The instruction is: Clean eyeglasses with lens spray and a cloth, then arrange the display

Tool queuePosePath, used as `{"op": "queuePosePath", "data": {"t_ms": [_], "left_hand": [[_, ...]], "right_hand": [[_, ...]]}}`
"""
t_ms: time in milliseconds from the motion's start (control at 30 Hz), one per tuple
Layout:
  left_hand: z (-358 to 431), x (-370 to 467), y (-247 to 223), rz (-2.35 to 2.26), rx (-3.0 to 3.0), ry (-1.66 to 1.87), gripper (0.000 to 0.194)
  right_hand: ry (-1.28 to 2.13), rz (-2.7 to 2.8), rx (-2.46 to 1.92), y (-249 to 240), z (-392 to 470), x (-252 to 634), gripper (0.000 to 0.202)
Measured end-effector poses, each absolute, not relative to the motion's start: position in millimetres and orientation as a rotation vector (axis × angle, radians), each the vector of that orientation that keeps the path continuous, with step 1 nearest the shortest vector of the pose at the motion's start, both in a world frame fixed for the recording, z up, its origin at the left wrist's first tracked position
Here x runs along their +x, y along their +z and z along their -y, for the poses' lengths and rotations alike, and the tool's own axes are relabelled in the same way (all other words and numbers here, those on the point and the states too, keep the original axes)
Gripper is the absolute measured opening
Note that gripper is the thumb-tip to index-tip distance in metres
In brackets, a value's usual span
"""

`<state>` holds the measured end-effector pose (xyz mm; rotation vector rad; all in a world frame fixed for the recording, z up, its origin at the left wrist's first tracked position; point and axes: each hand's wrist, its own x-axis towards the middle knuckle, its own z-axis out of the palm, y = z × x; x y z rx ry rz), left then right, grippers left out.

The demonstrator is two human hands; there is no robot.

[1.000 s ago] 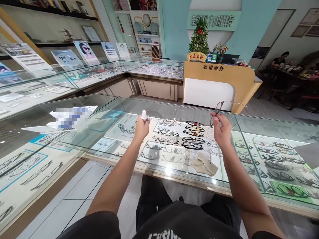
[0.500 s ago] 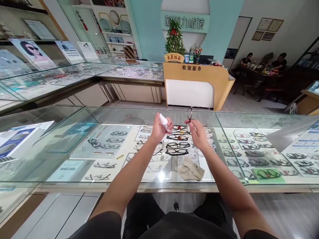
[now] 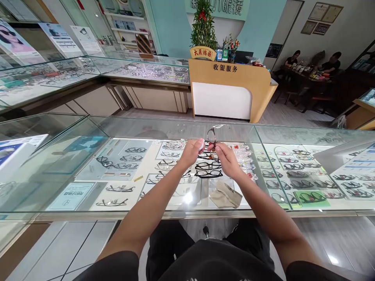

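My left hand [image 3: 191,153] is closed around a small white bottle [image 3: 202,146], mostly hidden by the fingers; it looks like a spray bottle. Close beside it, my right hand [image 3: 228,159] pinches a pair of eyeglasses [image 3: 211,135], turned on end with one lens pointing up. Both hands are above the glass display counter [image 3: 187,213]. Below the right hand lies a folded beige cloth [image 3: 225,195]. Black-framed glasses [image 3: 208,174] sit in a column beneath the hands.
More frames lie in the case on both sides, including a pair on a green card [image 3: 312,197]. A wooden cashier counter [image 3: 228,72] with a plant [image 3: 203,29] stands ahead. Two people sit at a table at the far right. Leaflet stands [image 3: 361,168] flank the counter.
Both hands have come closer together; the right hand brought the eyeglasses leftward toward the bottle. The left hand has turned, hiding more of the bottle. The view has tilted down slightly.
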<state>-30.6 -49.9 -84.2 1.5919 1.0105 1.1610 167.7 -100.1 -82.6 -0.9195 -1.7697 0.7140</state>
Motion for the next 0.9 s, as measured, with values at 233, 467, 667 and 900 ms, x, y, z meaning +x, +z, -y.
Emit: {"op": "queuePosePath", "data": {"t_ms": [233, 467, 667, 900], "left_hand": [[52, -31, -83, -1.047, 1.672, 1.152, 0.063], [58, -30, -78, -1.078, 1.686, 1.149, 0.065], [63, -27, -76, -1.052, 1.774, 1.144, 0.065], [67, -24, -81, -1.011, 1.874, 1.042, 0.061]], "right_hand": [[0.860, 1.710, -0.881, -82, 100, 165, 0.051], [1.007, 1.602, -0.842, -75, 103, 165, 0.052], [1.025, 1.422, -0.875, -75, 96, 172, 0.050], [1.072, 1.324, -0.874, -80, 91, 174, 0.050]]}}
